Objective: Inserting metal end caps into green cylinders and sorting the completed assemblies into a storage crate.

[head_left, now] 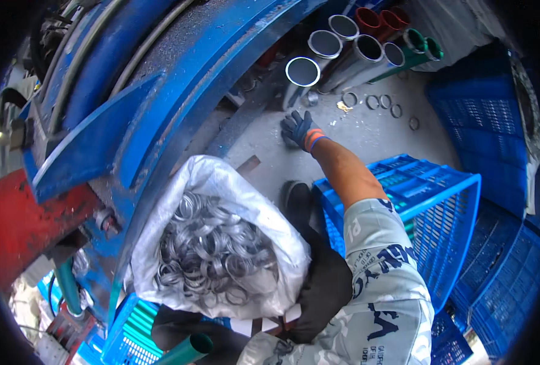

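Note:
My right hand (298,129), in a dark glove with an orange cuff, is stretched out low over the floor. Its fingers are apart and nothing shows in them. Just beyond the fingertips stand grey tubes (293,94) with pale rims, and a small ring (312,98) lies beside them. A white woven sack (215,173) full of thin grey metal rings (212,249) sits open in front of me. At the lower edge, the end of a green tube (185,350) pokes up near my legs. My left hand is out of sight.
Red tubes (368,19) and green tubes (416,40) stand behind the grey ones. Several loose rings (372,101) lie on the floor. Blue crates (428,182) stand on the right, another (127,331) at lower left. A blue machine frame (178,91) rises along the left.

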{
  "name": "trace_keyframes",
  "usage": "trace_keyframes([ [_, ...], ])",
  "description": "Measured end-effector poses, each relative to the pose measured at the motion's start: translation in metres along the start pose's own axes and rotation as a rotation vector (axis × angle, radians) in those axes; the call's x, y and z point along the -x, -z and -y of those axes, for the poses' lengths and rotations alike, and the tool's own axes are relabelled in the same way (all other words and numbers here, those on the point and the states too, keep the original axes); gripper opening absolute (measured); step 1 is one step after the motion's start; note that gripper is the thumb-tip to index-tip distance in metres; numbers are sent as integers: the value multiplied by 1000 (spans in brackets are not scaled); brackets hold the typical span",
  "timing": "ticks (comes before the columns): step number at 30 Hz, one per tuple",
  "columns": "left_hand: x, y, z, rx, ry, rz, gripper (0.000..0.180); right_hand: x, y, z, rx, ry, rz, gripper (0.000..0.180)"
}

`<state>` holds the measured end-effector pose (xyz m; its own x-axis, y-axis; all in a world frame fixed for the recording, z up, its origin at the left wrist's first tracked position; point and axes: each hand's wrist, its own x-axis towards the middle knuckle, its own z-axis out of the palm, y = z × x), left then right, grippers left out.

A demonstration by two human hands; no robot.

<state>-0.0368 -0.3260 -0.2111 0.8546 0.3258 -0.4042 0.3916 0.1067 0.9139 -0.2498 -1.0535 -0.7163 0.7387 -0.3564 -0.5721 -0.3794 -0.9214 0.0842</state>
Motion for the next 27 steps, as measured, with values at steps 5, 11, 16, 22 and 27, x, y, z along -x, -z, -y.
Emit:
trace_keyframes([
  [5,27,-1,-21,1,-110,-26,72,-20,21,25,-105,151,-69,65],
  [11,20,-33,-6,-38,-51,-37,73,38,-55,-63,-381,-423,-164,51],
  [16,28,-31,-14,-63,-59,-19,68,25,-3,-55,-242,-240,-256,62],
  [22,21,-52,6,-103,-78,-42,62,9,-15,-80,-239,-508,-208,59],
  [27,41,-61,-6,-107,-134,-103,58,43,-27,-66,-232,-452,-52,38],
])
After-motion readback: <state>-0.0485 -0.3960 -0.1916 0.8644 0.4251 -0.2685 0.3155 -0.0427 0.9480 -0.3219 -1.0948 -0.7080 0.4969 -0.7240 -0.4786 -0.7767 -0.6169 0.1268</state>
